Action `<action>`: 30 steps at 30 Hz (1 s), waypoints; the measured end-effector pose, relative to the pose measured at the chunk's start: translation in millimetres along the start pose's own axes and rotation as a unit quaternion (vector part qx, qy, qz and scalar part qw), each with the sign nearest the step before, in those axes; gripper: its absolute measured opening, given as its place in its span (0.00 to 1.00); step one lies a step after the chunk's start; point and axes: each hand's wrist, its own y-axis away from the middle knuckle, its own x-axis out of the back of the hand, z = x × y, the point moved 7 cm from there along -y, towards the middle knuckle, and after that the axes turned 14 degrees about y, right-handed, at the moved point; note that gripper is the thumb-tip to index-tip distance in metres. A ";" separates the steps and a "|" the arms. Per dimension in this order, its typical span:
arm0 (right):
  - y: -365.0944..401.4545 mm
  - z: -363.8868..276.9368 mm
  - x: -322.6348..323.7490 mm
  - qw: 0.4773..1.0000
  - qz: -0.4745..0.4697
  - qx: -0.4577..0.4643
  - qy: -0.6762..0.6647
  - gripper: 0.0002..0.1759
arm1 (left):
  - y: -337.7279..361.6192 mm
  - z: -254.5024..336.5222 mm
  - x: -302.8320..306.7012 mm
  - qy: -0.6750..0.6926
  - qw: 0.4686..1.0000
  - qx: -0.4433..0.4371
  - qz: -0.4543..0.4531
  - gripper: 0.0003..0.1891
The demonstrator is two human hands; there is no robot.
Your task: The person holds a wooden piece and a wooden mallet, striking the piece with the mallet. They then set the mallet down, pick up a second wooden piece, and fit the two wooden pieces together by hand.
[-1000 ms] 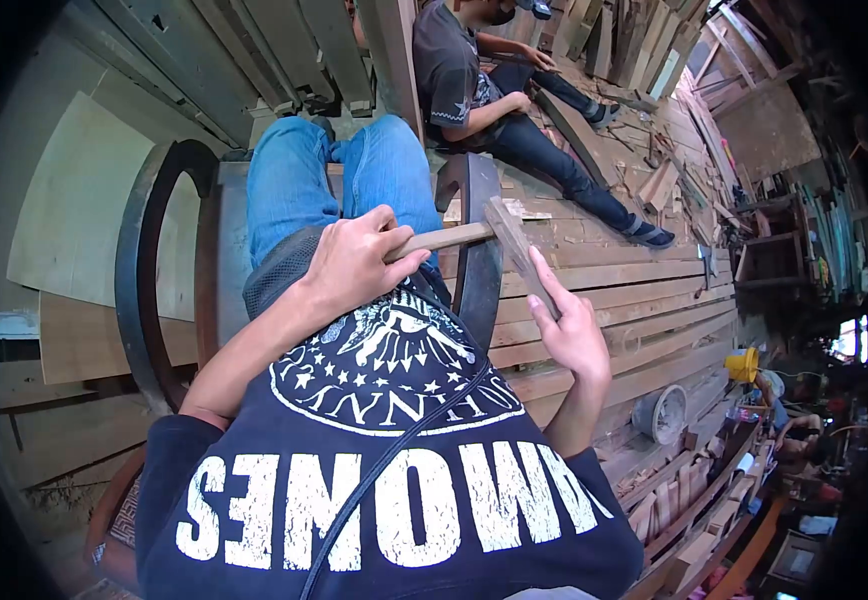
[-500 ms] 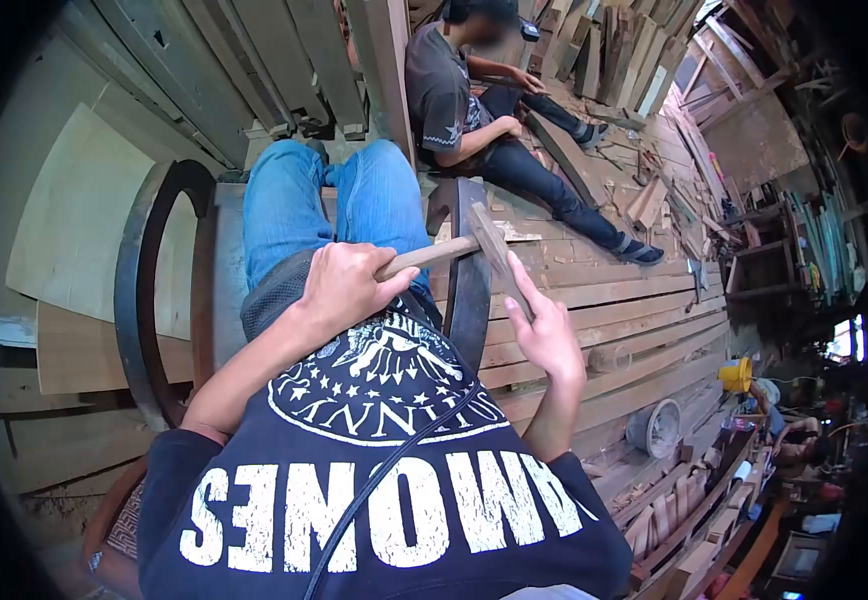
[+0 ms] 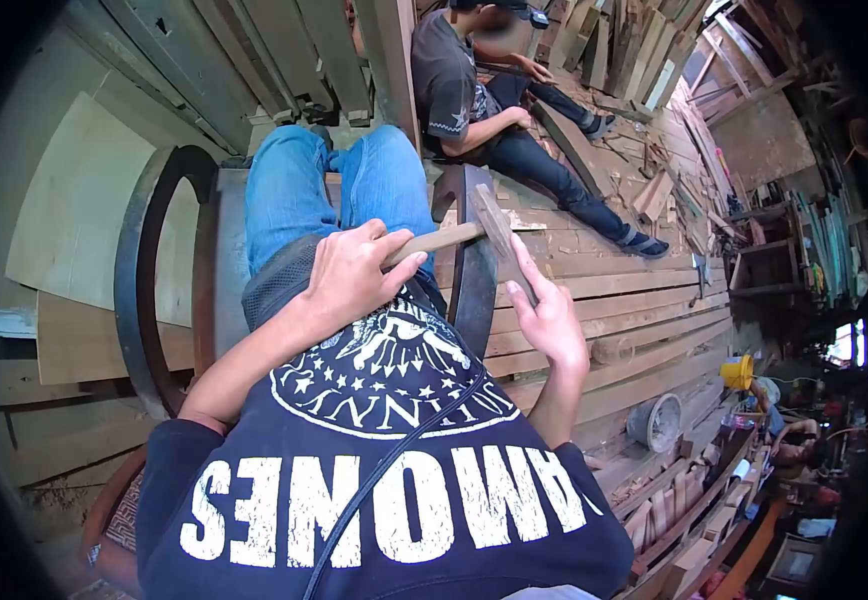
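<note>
My left hand (image 3: 354,265) is closed around the wooden handle of a hammer (image 3: 439,241), held level across my lap. The hammer's long, brownish head (image 3: 494,218) points away from me at a slant. My right hand (image 3: 551,318) pinches the near end of that head, index finger stretched along its side and thumb below. Beneath the head, overlapping it in this view, is the dark wooden arm (image 3: 474,280) of the chair I sit on. The fingertips of my left hand are hidden under the handle.
A curved dark armrest (image 3: 134,270) stands on my left. Ahead to the right, another person (image 3: 454,90) sits on the plank floor (image 3: 604,320) with legs stretched out, among wood offcuts. A white bucket (image 3: 656,424) and yellow container (image 3: 736,372) lie to the right.
The hammer and both hands have shifted very slightly, and my left fingers are lifted a little more over the handle. Both hands keep their hold.
</note>
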 end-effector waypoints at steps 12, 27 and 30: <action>13.0 3.6 4.1 0.999 0.034 0.034 0.008 0.38 | 2.7 -11.6 -2.4 0.038 0.998 0.001 -0.040 0.16; 0.3 -0.2 0.3 0.998 0.043 0.042 0.024 0.40 | 3.5 -9.7 -5.8 0.027 0.998 -0.002 -0.056 0.20; 0.0 -0.1 0.5 0.999 0.034 0.030 0.021 0.40 | 4.2 -11.5 -7.5 0.030 0.997 0.012 -0.073 0.18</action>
